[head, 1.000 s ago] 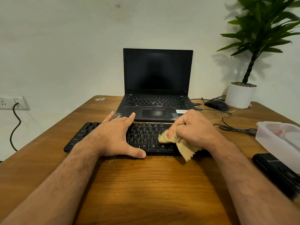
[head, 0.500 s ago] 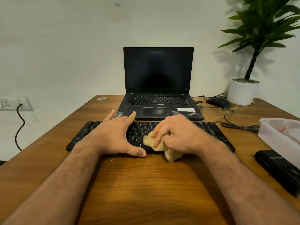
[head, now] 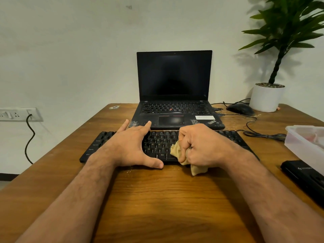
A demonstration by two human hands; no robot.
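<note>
Left hand (head: 129, 148): lies flat on the left half of the keyboard (head: 157, 146), fingers straight and spread apart, thumb stretched out along the near edge of the keys
Right hand (head: 199, 148): knuckles up over the middle of the keyboard, fingers curled tight and clamped on the cloth (head: 177, 151)
Cloth: tan, bunched in the right fist; one fold pressed on the keys by the bottom row, a loose corner hanging past the near edge onto the table (head: 157, 199)
Keyboard: black, flat on the wooden table, just near of the laptop (head: 174, 95); its right end runs out past the right wrist
Laptop: open, screen dark, standing far of the keyboard at the middle of the table
Mouse (head: 240, 108): black, far right, beside the white plant pot (head: 266, 98), cable trailing nearward
Plastic container (head: 308, 142): clear, at the right edge
Black case (head: 305, 178): near of the container, right edge
Wall socket (head: 19, 114): far left, with a black cord plugged in
</note>
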